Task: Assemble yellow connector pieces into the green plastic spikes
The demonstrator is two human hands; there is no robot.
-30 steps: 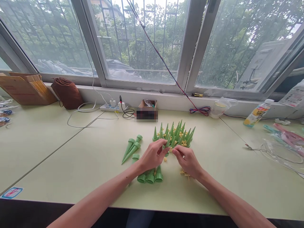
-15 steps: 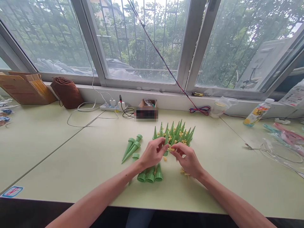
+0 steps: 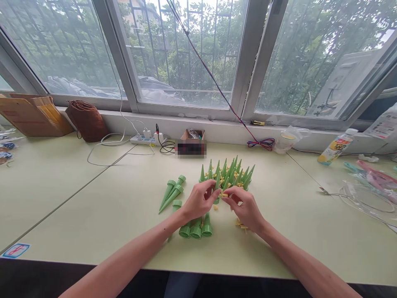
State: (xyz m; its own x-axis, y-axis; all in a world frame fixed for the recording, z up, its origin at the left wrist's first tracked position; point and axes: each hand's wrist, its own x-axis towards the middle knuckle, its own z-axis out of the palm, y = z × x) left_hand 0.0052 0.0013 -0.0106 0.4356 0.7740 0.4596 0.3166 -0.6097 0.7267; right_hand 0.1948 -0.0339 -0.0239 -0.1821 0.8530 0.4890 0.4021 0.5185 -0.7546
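Note:
My left hand (image 3: 202, 198) is closed on a green plastic spike (image 3: 217, 180), which stands point up on its wide cap. Close beside it, my right hand (image 3: 246, 207) pinches a small yellow piece (image 3: 223, 194) against the spike's side. Behind both hands, several green spikes (image 3: 232, 169) stand in a tight cluster with yellow pieces on them. Several more spikes (image 3: 171, 192) lie on their sides to the left. Near my left forearm, others lie with their open caps (image 3: 196, 232) toward me. Loose yellow pieces (image 3: 242, 225) lie below my right hand.
The pale green table (image 3: 102, 215) runs along a window. At its back are a power strip (image 3: 144, 138), a small cardboard box (image 3: 192, 135) and a brown cloth bag (image 3: 87, 121). A bottle (image 3: 337, 147), a white cable (image 3: 366, 196) and coloured tools (image 3: 376, 176) lie or stand on the right.
Almost nothing differs. Both hands keep their place at the spike, and the yellow piece has shifted only slightly in my right fingers.

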